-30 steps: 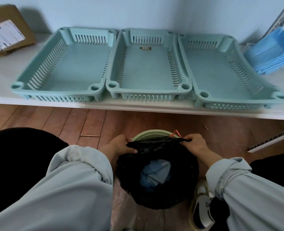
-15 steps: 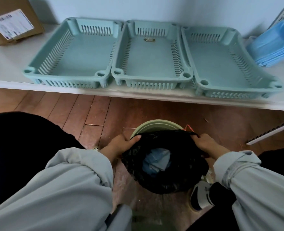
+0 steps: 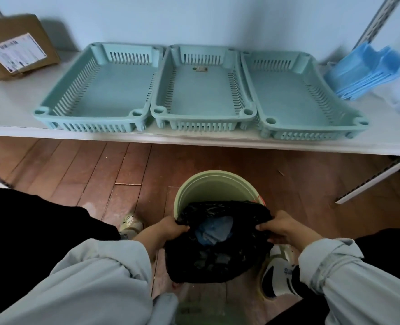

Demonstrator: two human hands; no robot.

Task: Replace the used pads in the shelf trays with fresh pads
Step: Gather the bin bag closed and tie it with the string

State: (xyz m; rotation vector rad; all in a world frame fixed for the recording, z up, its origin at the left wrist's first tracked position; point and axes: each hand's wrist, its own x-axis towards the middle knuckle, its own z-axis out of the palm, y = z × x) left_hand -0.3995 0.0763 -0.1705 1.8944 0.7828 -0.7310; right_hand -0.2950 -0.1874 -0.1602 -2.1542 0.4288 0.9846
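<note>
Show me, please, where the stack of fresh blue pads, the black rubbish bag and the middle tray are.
stack of fresh blue pads (image 3: 368, 73), head view, top pad's face.
black rubbish bag (image 3: 217, 261), head view, front side.
middle tray (image 3: 201, 90), head view, bare floor.

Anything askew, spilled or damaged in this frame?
Little stands out. The right tray sits angled, its near corner past the shelf edge and its side overlapping the middle tray. The black bag, gripped by the left hand and right hand, is out of the green bin. Nothing spilled.
</note>
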